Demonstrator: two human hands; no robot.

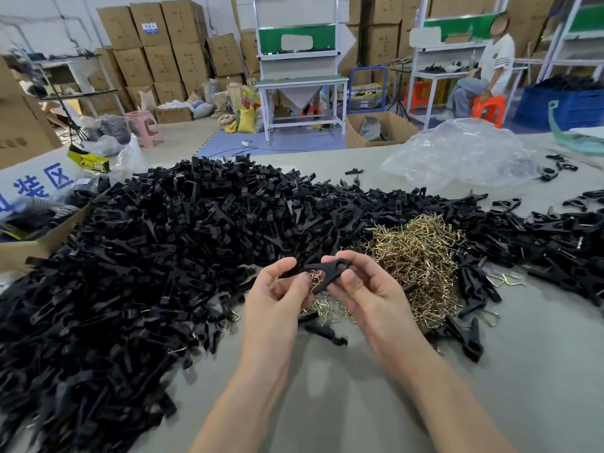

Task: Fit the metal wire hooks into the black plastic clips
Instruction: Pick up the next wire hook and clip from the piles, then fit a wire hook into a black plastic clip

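Our forearms reached up from the bottom edge over the grey surface (359, 393), palms turned toward each other. We kept our left hand (277, 289) curled, thumb and fingertips pinching a brass-coloured wire hook (315, 280) against the near end of a black clip (330, 268). Our right hand (362, 286) gripped that black clip from the other side, with the thumb below and the forefinger bent over the top. It held the clip roughly level above the surface. We could not tell whether the hook was seated in it.

Just beyond the right hand lay the pile of wire hooks (415, 256). It touched the heap of black clips (163, 240), which spread across the left half of the surface. We saw an open cardboard box (42, 243) at the heap's left edge. Farther right lay a crumpled clear plastic bag (457, 155). Past the surface stood a white workbench (304, 81) and stacked cartons (157, 44), and a person (490, 70) sat on an orange stool (488, 107).
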